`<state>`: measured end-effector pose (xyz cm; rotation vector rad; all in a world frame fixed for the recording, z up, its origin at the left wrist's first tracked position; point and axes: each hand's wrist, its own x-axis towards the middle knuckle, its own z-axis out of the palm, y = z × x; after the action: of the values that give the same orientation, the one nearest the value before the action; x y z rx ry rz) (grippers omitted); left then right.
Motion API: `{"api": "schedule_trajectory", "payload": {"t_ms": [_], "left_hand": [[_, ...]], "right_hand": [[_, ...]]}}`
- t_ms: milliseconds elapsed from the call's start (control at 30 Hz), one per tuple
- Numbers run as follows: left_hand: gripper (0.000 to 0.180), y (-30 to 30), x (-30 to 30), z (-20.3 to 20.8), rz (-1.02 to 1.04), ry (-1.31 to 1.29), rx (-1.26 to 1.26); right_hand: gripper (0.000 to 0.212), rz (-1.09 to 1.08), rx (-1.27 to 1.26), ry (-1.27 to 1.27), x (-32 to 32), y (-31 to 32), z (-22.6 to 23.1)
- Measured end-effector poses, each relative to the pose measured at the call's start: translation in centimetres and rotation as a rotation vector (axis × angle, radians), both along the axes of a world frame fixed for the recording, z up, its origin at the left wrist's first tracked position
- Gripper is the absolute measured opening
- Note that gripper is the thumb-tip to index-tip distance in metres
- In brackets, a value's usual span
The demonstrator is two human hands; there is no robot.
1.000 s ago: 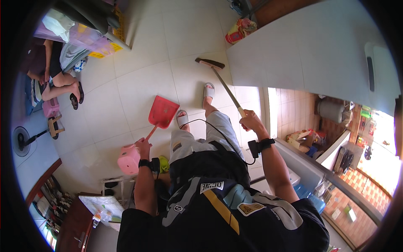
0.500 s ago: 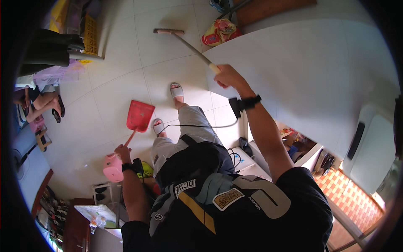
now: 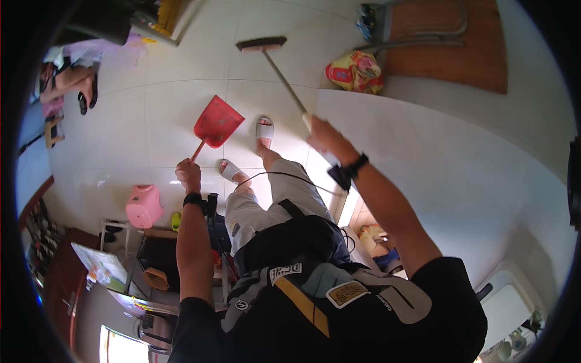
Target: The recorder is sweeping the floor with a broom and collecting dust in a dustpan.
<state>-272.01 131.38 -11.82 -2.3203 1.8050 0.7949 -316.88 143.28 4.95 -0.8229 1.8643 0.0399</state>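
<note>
Pink plastic stool point(image 3: 144, 207); red-yellow bag point(image 3: 357, 71) beside brown board point(image 3: 451, 65).

Since a second ago, the dark-bristled, long-handled broom point(image 3: 261, 44) has moved farther from the light-grey slippers point(image 3: 265, 131) toward the frame's upper edge, and the red plastic dustpan point(image 3: 219, 123) has shifted higher too.

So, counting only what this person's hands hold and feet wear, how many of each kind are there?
Broom: 1, in the right hand
Red dustpan: 1, in the left hand
Grey slippers: 2, one on each foot
Total: 4
</note>
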Motion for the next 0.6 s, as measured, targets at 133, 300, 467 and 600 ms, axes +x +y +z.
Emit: {"api": "schedule_trajectory", "payload": {"t_ms": [133,300,467,600], "left_hand": [[0.016,-1.4,0.5,0.4,-0.204,-0.042,-0.029],[0.016,-3.1,-2.2,2.8,-0.213,-0.038,-0.004],[0.016,-4.4,2.7,3.9,-0.027,0.124,-0.071],[0.015,-1.0,12.0,3.4,0.007,0.138,-0.008]], "right_hand": [[0.031,0.089,0.104,-0.186,4.9,2.6,5.2],[0.044,-0.340,0.179,-0.528,5.1,4.3,11.0],[0.061,-0.473,0.167,-0.550,6.6,5.1,12.6],[0.062,-0.390,0.062,-0.258,6.3,4.6,13.6]]}}
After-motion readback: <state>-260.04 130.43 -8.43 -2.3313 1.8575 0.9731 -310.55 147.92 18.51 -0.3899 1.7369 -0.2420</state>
